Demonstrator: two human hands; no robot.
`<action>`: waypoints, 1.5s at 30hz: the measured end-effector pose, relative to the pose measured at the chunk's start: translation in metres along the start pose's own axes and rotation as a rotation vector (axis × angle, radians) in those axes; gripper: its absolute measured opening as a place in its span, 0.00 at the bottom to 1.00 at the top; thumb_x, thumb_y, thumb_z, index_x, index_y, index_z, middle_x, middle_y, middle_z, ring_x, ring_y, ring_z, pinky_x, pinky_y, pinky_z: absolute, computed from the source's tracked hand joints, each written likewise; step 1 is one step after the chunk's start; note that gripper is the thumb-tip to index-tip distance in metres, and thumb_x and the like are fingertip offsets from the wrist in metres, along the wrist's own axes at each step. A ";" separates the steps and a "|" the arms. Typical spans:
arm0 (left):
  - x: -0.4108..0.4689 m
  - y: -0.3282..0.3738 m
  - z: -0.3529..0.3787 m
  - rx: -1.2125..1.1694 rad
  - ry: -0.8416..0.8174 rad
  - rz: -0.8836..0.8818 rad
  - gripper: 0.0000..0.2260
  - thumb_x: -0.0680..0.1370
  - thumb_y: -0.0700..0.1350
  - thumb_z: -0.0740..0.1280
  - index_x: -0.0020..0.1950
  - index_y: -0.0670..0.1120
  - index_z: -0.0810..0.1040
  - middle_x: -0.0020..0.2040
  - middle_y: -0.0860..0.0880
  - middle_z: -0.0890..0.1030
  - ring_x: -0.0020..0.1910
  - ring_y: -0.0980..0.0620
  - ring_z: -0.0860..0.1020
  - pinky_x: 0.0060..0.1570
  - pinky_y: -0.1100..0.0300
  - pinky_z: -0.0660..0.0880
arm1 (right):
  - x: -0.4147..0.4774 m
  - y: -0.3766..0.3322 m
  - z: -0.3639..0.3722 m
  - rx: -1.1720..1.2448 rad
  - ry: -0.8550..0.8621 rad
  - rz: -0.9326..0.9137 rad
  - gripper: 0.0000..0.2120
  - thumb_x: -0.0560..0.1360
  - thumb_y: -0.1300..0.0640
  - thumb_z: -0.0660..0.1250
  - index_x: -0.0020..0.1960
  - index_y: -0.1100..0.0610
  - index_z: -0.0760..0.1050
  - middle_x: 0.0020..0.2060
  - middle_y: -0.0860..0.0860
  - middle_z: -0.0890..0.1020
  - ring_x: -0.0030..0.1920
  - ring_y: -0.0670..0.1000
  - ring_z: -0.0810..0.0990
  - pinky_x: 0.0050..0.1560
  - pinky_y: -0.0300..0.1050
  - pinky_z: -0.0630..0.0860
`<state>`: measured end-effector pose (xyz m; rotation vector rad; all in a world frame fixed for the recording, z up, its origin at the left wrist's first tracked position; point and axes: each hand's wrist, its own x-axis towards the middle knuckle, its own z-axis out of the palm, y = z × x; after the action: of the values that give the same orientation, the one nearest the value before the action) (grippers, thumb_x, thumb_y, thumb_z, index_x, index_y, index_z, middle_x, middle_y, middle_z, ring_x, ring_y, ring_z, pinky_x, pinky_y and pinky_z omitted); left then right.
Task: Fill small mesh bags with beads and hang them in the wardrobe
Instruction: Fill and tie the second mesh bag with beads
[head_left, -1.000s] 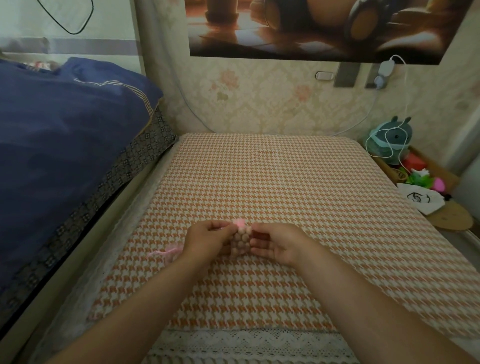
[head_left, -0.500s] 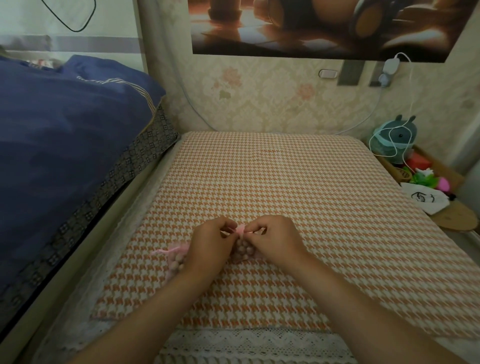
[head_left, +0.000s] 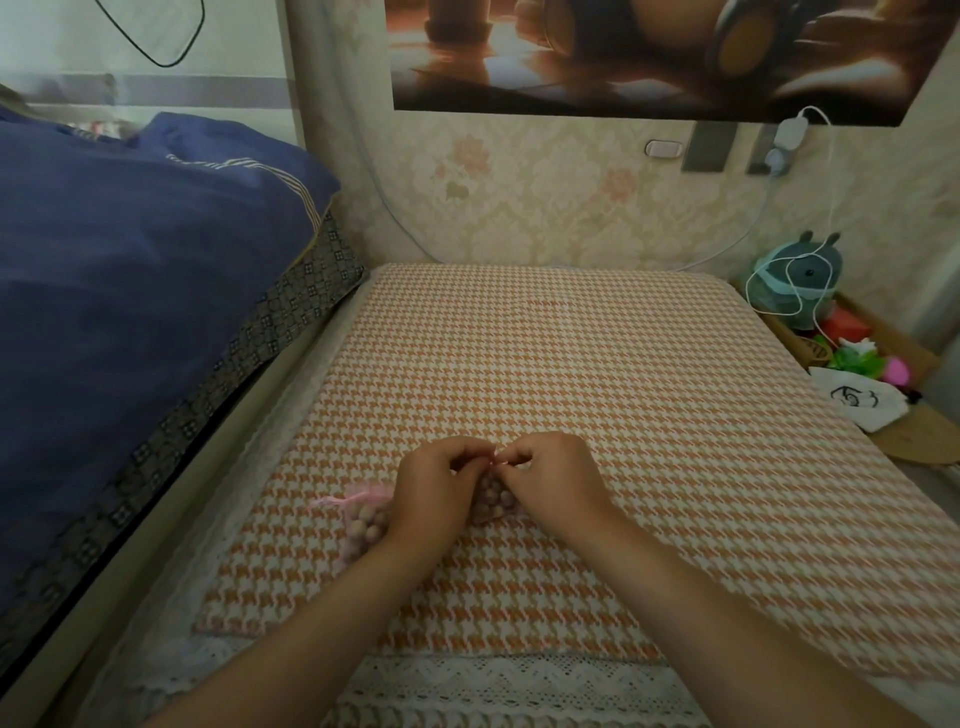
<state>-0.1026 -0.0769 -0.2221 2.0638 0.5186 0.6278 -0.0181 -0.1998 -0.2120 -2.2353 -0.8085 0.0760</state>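
From my remote seat I look down over a bed-like surface. At far left lies a dark blue quilt (head_left: 130, 270) with a patterned black border. Beside it stretches an orange-and-white houndstooth mat (head_left: 597, 374) with a white lace edge nearest me. On the mat, left of the hands, lies a filled mesh bag (head_left: 363, 517), pink, with pale round beads showing through and its drawstring trailing to the left; the left wrist partly covers it. The left hand (head_left: 434, 493) is curled, fingertips pinched at the top of a second mesh bag (head_left: 493, 496), which rests on the mat between both hands, beads visible through the netting. The right hand (head_left: 553, 480) mirrors it, fingers pinched closed on the same bag's pink neck, the two sets of fingertips almost touching. At far right, off the mat, stand a teal round gadget (head_left: 800, 280) wound with a white cable, some bright green and pink items, and a white cloth (head_left: 857, 402) bearing a black drawn mark I cannot read. No legible writing or brand shows anywhere.
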 end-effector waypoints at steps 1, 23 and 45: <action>0.000 0.001 0.001 -0.030 0.013 -0.023 0.12 0.76 0.40 0.72 0.57 0.53 0.83 0.44 0.58 0.84 0.47 0.61 0.82 0.52 0.66 0.77 | 0.000 0.000 -0.001 0.003 -0.008 -0.006 0.06 0.77 0.53 0.71 0.50 0.49 0.87 0.44 0.44 0.87 0.45 0.43 0.83 0.48 0.41 0.81; 0.008 0.010 0.016 0.050 -0.100 0.020 0.18 0.75 0.40 0.71 0.62 0.53 0.76 0.40 0.57 0.84 0.40 0.64 0.80 0.40 0.74 0.72 | 0.007 0.016 -0.036 -0.241 -0.074 -0.434 0.04 0.76 0.52 0.72 0.49 0.46 0.86 0.56 0.37 0.78 0.43 0.40 0.79 0.44 0.33 0.74; -0.004 0.014 0.014 0.147 -0.107 0.169 0.10 0.75 0.41 0.73 0.54 0.51 0.80 0.43 0.59 0.81 0.41 0.66 0.78 0.40 0.77 0.71 | 0.000 -0.002 -0.033 0.539 -0.143 0.500 0.03 0.76 0.63 0.73 0.50 0.60 0.82 0.37 0.60 0.86 0.24 0.50 0.79 0.26 0.43 0.76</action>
<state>-0.0952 -0.0951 -0.2172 2.2831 0.3392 0.5879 -0.0096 -0.2198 -0.1866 -1.8696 -0.2344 0.6227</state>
